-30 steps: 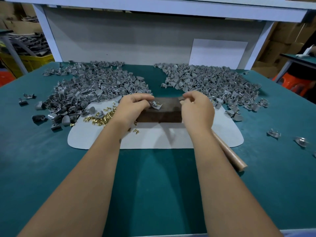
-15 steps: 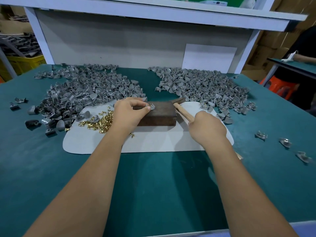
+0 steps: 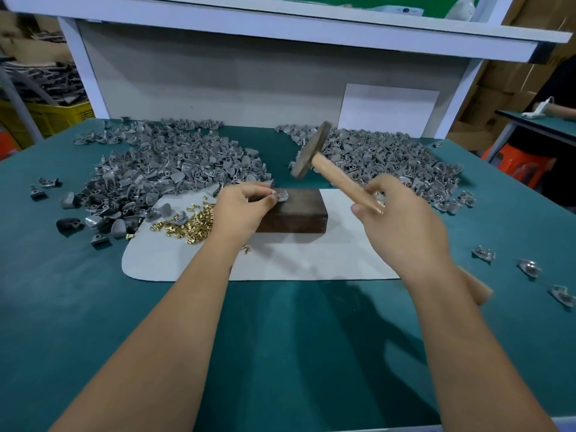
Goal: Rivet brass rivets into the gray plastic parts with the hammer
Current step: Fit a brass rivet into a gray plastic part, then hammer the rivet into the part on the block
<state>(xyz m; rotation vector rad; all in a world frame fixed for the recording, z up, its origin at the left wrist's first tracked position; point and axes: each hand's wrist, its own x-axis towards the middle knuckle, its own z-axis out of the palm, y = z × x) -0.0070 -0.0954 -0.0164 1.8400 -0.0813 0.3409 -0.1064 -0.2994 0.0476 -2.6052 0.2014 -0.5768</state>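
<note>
Green bench (image 3: 93, 307), left hand (image 3: 241, 210) pinching gray part (image 3: 282, 194) on block (image 3: 294, 213), right hand (image 3: 402, 226) gripping raised hammer (image 3: 311, 151), handle mostly hidden.

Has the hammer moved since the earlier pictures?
Yes. The hammer has gone up: its head, earlier low beside the block, is now raised above it.

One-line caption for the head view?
Left hand pinches gray plastic part on brown block; right hand raises hammer.

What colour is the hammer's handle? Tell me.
Light tan wood; the hammer handle shows best in the head view.
</note>
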